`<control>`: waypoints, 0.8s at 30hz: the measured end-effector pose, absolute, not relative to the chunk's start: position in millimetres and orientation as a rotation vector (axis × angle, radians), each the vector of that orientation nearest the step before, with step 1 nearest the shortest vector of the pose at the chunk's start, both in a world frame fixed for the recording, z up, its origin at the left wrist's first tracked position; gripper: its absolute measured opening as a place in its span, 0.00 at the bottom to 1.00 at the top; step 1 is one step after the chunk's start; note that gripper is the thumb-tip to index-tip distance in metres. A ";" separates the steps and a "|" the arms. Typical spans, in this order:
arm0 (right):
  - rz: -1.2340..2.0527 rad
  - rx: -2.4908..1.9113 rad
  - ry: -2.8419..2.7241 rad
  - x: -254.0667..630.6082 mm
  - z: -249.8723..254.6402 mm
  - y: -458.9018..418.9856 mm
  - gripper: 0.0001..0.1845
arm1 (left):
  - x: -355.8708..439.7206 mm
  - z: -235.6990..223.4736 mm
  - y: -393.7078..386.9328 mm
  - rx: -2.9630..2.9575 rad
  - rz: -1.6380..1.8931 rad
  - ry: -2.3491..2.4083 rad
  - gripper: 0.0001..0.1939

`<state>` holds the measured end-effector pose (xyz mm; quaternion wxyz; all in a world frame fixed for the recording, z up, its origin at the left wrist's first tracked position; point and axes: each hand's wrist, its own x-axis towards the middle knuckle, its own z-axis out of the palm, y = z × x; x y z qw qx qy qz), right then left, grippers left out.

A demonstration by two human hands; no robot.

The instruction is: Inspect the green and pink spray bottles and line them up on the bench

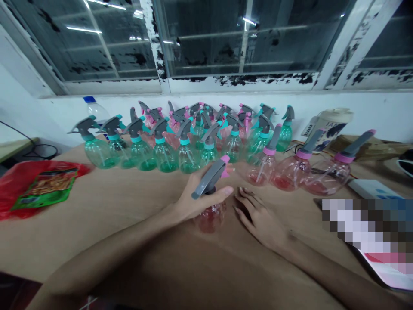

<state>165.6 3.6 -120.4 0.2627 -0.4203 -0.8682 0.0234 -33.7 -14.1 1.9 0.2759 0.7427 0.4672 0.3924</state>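
A clear pink spray bottle (209, 217) with a grey and pink trigger head stands upright on the table in front of me. My left hand (190, 196) is closed around its neck, thumb across the near side and fingers behind, mostly hidden. Just right of the bottle, my right hand (263, 219) lies palm down on the table, fingers apart and slightly bent, holding nothing. Beyond my hands runs a row of green spray bottles (166, 155). Three pink spray bottles (288, 174) stand to the right of that row.
More spray bottles crowd behind the green row, below the window (258, 43). A snack packet (48, 187) lies on red plastic (16, 178) at left. At right are a white jug (334, 122), a white box (371, 189) and a partly blurred-out flat object (383, 269).
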 end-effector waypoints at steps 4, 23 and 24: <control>0.053 -1.139 -2.338 164.9 -119.3 2.7 0.20 | -34.5 4.6 -14.1 2.014 1.105 1.181 0.26; -0.051 -1.281 -2.207 159.9 -116.0 -1.0 0.21 | -48.3 19.0 -10.5 2.239 0.847 1.516 0.18; -0.054 -1.289 -2.173 159.9 -114.1 -2.3 0.20 | -42.4 19.3 -0.3 2.216 0.881 1.513 0.18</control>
